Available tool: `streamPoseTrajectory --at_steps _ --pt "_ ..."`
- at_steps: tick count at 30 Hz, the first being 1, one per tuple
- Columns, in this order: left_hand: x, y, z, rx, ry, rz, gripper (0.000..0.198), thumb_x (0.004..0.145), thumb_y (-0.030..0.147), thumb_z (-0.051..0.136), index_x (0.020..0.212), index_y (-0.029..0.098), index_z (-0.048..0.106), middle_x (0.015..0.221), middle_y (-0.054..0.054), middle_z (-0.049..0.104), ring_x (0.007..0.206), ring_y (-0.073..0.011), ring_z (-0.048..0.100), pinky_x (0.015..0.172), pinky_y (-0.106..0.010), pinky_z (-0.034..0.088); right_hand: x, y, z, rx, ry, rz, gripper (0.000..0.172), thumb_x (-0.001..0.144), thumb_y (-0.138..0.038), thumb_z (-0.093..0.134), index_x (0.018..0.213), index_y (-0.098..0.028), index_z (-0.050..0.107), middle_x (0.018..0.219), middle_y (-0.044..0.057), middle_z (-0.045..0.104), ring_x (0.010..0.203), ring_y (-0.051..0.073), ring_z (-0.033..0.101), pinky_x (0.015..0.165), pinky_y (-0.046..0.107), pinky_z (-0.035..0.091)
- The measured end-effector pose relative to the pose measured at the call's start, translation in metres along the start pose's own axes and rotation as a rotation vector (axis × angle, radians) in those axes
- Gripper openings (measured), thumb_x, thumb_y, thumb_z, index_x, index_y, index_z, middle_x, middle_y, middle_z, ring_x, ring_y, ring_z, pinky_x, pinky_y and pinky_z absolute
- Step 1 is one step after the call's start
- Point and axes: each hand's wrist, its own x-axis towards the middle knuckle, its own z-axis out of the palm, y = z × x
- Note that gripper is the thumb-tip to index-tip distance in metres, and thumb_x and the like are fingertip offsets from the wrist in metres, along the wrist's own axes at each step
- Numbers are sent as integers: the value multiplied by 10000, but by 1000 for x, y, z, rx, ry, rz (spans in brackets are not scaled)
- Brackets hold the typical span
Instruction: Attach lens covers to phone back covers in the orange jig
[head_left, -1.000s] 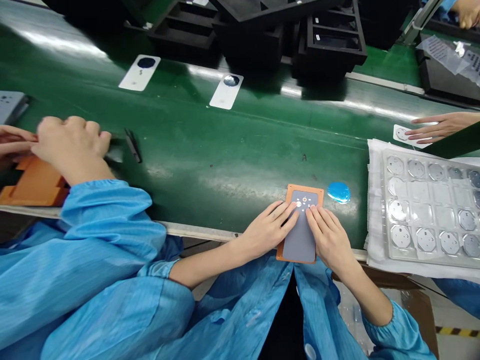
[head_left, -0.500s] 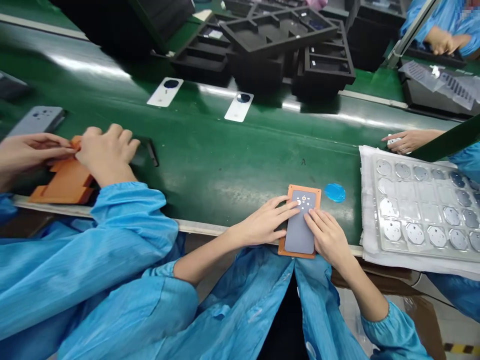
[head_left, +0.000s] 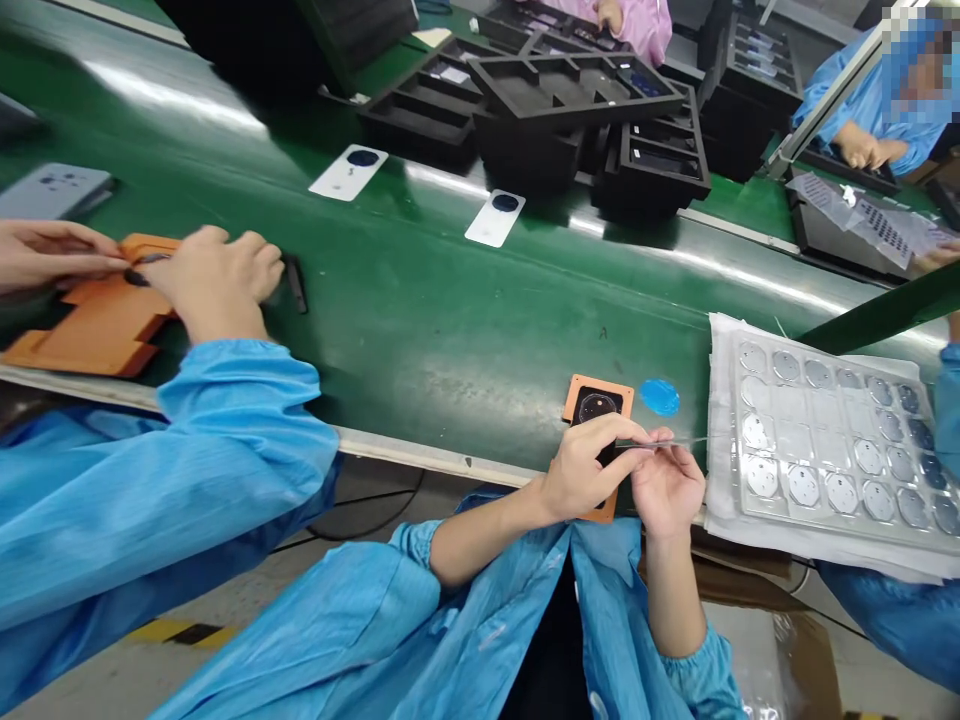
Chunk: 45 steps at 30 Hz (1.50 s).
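My left hand (head_left: 589, 470) pinches a thin grey phone back panel (head_left: 664, 443), which is now seen edge-on. Beside it, palm upward, my right hand (head_left: 667, 488) has its curled fingers at the same panel. Both hands are above an orange fixture (head_left: 625, 400) at the front edge of the green bench. Inside the fixture a black bed with a round camera-like mark shows, its lower part covered by my left hand. A blue round film (head_left: 660, 397) lies just right of the fixture.
On the right, a clear tray (head_left: 814, 440) of round silver pieces rests on white sheets. White cards (head_left: 495, 225) with dark ovals lie farther back, before stacked black trays (head_left: 577, 90). At left, a co-worker's hands (head_left: 217, 285) work at another orange fixture (head_left: 97, 320).
The grey panel has come up out of the orange fixture and turned edge-on in my hands, uncovering the black bed. The hand by the clear tray has withdrawn to the right.
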Motion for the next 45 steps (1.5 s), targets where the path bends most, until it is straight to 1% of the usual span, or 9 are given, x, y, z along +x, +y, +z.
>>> streamPoseTrajectory --at_steps 2,5,11,14,18,24,34,41,45 --pt "-1 -1 3 49 25 124 103 911 97 657 993 157 679 933 -80 756 887 -184 724 829 -324 593 -2 1 4 116 19 39 112 775 -161 579 860 -225 613 812 -7 669 833 117 671 779 221 600" --pt "-2 -4 6 117 50 266 157 892 57 656 1007 163 659 910 -73 753 872 -191 721 811 -345 599 -4 3 9 161 33 52 138 743 -142 567 841 -238 568 785 -18 624 784 113 646 755 206 589" --pt "0 -4 7 156 87 369 198 873 15 635 1011 158 640 872 -70 746 836 -195 721 782 -361 598 -3 6 12 137 22 90 161 715 -166 579 837 -249 515 780 -15 586 786 127 621 768 219 582" --pt "2 -5 5 162 79 374 188 873 30 646 1010 158 639 874 -72 746 831 -195 720 783 -365 595 -2 5 12 165 1 108 188 694 -163 595 836 -248 505 782 -22 577 784 117 619 765 205 576" --pt "3 -7 0 192 55 358 200 857 25 662 1003 159 641 879 -71 744 828 -193 713 796 -369 592 -1 2 10 180 19 68 202 681 -160 591 850 -240 514 788 -18 576 794 119 623 774 221 578" --pt "5 -7 -2 200 45 353 180 868 57 685 1004 168 644 871 -58 729 820 -183 695 781 -354 585 -1 -2 9 76 51 21 180 698 -192 579 844 -249 491 782 -10 561 795 153 612 771 298 575" --pt "5 -2 -5 230 29 342 144 882 68 667 979 172 645 850 -52 702 782 -170 649 728 -331 550 -1 -3 9 -4 54 -23 182 701 -221 575 849 -250 472 796 -11 524 803 168 593 795 344 543" --pt "7 -5 -9 214 -1 313 109 914 71 631 930 178 642 804 -34 706 736 -158 643 740 -333 523 -3 -6 11 18 55 -85 171 686 -177 612 819 -225 515 795 -26 539 834 138 601 798 296 527" --pt "9 -7 -13 203 -30 279 81 923 102 636 928 183 648 811 -36 715 755 -166 658 757 -332 524 -5 -9 13 -68 73 -130 139 702 -192 621 807 -234 541 785 -30 567 846 148 612 830 321 522"
